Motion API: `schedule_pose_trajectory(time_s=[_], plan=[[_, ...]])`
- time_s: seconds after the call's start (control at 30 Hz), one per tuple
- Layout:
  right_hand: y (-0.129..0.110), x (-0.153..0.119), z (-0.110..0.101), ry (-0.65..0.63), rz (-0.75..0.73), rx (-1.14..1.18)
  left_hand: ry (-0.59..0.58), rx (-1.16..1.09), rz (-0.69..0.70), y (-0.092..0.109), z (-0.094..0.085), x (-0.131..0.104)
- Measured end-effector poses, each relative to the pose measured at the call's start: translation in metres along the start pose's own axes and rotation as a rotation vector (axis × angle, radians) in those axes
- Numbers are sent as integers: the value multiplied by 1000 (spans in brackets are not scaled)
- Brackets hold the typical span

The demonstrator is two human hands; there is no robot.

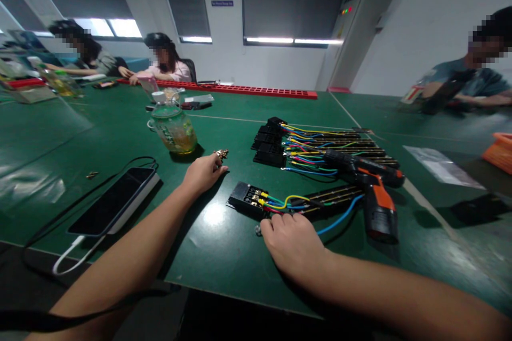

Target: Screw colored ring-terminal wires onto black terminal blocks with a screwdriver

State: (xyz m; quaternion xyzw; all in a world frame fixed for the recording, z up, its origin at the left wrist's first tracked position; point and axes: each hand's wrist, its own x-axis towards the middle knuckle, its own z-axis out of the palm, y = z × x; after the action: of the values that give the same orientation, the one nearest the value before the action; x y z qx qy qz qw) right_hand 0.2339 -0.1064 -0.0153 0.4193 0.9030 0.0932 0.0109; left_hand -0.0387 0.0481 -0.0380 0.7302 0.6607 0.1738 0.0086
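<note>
Black rectangular terminal block (248,197) with yellow, blue, green and red wires lies on green table (224,256) just ahead of right hand (294,242); fingers curled, knuckles up, grip hidden so can't tell. Left hand (204,172) loosely closed, fingertips at small brass parts (222,154); clear plastic jar (174,128) holds yellowish liquid

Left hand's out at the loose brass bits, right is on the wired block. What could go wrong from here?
1. The small brass parts lie loose on the mat at the left hand fingertips; a nudge could scatter them. One stray piece already sits far off.
2. The right hand rests on the terminal block wires; a pull might loosen a lead.
3. The cordless screwdriver lies across the wires and could snag them.
</note>
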Motion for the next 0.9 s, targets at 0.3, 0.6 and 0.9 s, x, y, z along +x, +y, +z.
schedule_pose_trajectory(time_s=[0.3, 0.6, 0.9], plan=[[14, 1, 5, 321, -67, 12, 3, 0, 12, -1, 1, 0], [25, 6, 8, 507, -131, -1, 62, -41, 75, -3, 3, 0], [29, 7, 3, 446, -83, 3, 276, -164, 271, 1, 3, -1]])
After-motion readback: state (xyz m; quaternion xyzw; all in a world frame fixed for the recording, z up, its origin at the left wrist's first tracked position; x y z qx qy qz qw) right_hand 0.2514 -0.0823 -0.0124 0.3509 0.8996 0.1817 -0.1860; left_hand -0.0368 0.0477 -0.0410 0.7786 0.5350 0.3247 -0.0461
